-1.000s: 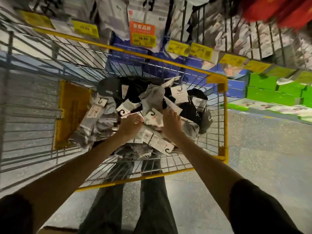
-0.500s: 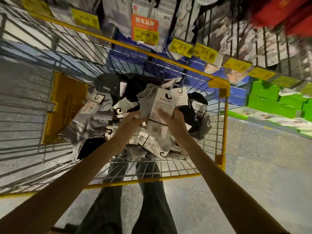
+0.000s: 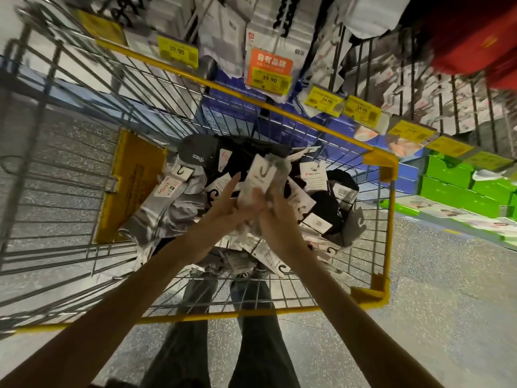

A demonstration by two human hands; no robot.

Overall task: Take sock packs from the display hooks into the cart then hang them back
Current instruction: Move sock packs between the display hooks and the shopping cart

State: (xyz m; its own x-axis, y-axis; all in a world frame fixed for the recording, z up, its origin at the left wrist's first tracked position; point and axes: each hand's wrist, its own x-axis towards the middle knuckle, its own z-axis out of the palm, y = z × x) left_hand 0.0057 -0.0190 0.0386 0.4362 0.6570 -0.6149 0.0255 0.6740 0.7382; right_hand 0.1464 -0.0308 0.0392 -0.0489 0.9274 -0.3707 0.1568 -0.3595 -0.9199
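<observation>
Where the wire cart's left wall stands, a yellow panel [image 3: 134,186] lies flat against the mesh, and just beside it a heap of grey striped sock packs [image 3: 165,208] slumps on the basket floor. Above them, beyond the far rim, a yellow price tag [image 3: 178,51] hangs among white packs on the display [image 3: 221,32].

Next comes the left hand [image 3: 223,205], wide, its fingers [image 3: 232,183] stretched straight and lying along the left edge of a grey sock pack [image 3: 261,177]. That pack is lifted clear of the pile, upright over the middle of the basket, its white card with a hook shape facing up. An orange label [image 3: 270,65] hangs on the display well above it.

Right of the pack, the right hand [image 3: 277,217] grips its lower part, fingers curled round the grey cloth; motion blur hides the exact hold. Further right, black sock packs [image 3: 333,200] with white cards lie against the right wall. The cart [image 3: 381,163] ends in a yellow corner, and green boxes [image 3: 453,177] sit on a low shelf beyond it.
</observation>
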